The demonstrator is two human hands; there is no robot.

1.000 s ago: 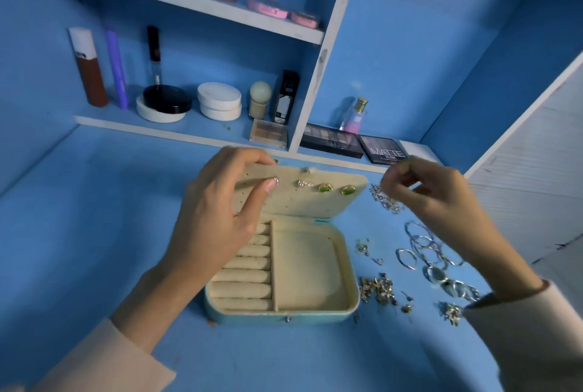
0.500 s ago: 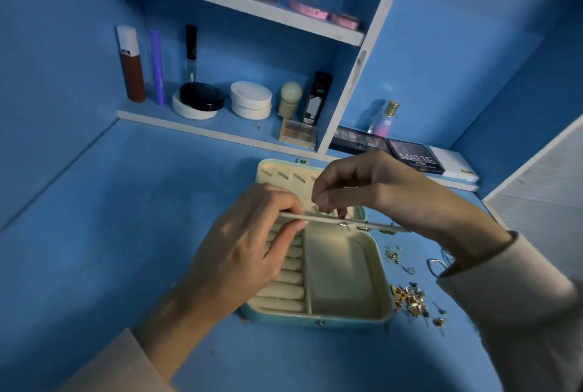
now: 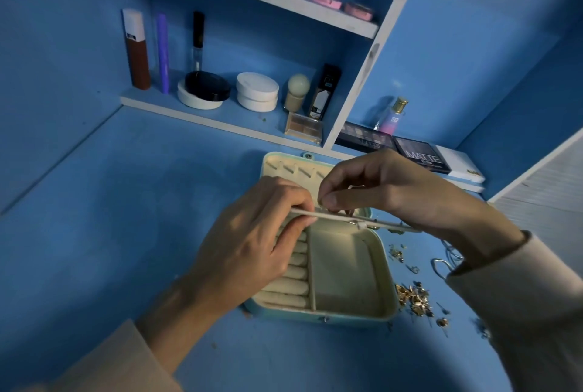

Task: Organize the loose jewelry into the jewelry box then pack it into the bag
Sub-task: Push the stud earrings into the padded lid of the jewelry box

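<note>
The teal jewelry box (image 3: 315,317) lies open on the blue desk, showing cream ring rolls on the left and a bare compartment on the right. Its lid (image 3: 284,167) leans back behind my hands. My left hand (image 3: 249,243) pinches the left end of the thin cream earring panel (image 3: 334,217), held edge-on over the box. My right hand (image 3: 394,189) is above the panel, thumb and forefinger pinched on a piece too small to make out. Loose gold jewelry (image 3: 413,295) and silver rings (image 3: 441,264) lie right of the box.
A low shelf (image 3: 151,103) behind the box carries cosmetics: compacts, bottles, a perfume bottle (image 3: 391,117) and eyeshadow palettes (image 3: 421,155). An upright white divider (image 3: 369,57) rises just behind the lid. Blue walls close in on the left and right.
My right hand has come from the loose pile on the right to the earring panel. My left hand has tipped the panel from upright to edge-on over the box.
</note>
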